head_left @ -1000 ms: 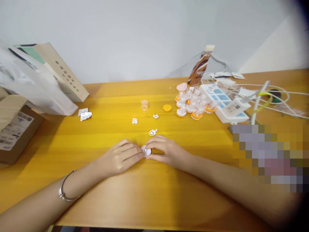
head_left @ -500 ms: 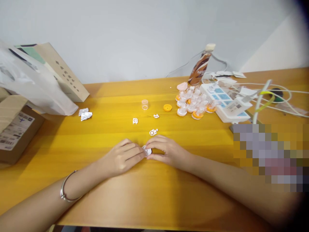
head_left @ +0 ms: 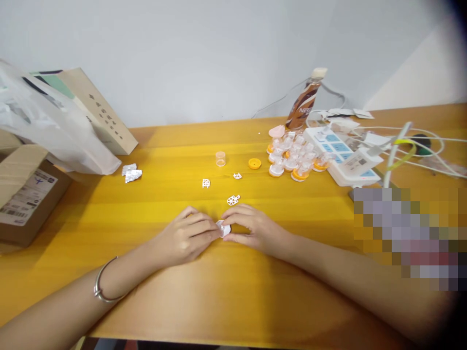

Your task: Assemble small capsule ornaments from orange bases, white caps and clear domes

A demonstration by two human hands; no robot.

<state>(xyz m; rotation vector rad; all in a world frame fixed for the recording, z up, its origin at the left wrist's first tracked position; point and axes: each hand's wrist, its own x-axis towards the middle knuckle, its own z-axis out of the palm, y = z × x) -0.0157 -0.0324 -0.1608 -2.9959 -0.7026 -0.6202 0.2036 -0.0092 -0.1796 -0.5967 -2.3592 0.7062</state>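
Note:
Between both hands is a small white round plastic piece point(head_left: 225, 229), partly covered by fingers. My left hand point(head_left: 189, 233) pinches its left side, fingertips pressed together. My right hand point(head_left: 253, 228) grips its right side between thumb and fingers. Just beyond lie white openwork plastic parts: a larger one with a stem point(head_left: 233, 200), a wheel-shaped one point(head_left: 206, 183) and a smaller one point(head_left: 237, 176). Farther back stand a clear cylinder point(head_left: 220, 159) and an orange round cap point(head_left: 254, 164).
Several clear-domed pieces with orange or white bases point(head_left: 292, 155) cluster at the right, beside a power strip point(head_left: 343, 155) with cables. A brown drink bottle point(head_left: 303, 102) stands behind. At left are crumpled foil point(head_left: 132, 173), a cardboard box point(head_left: 29, 199) and a plastic bag point(head_left: 73, 131).
The whole view has shifted slightly. Both hands stay on the white round piece, with hardly any visible movement; the loose parts lie as before.

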